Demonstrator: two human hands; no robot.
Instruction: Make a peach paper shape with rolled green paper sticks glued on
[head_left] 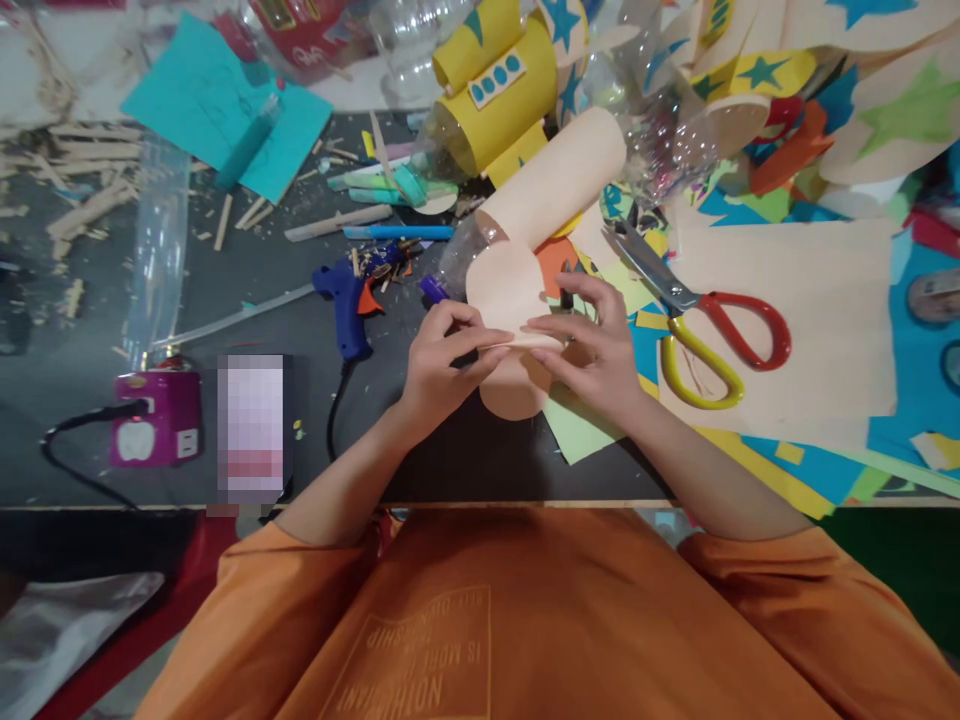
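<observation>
Though perhaps folded, paper (525,341) between left hand (448,352) and right hand (600,345)

Orange short-sleeved T-shirt (570,610) with boxed chest lettering (431,655)

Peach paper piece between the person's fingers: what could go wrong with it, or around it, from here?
The left hand and right hand pinch the peach paper piece along a fold across its middle, so an uneven press might leave the crease crooked.
The glue gun's cord runs down beside the left forearm; a sideways move could snag it and drag the blue glue gun.
</observation>
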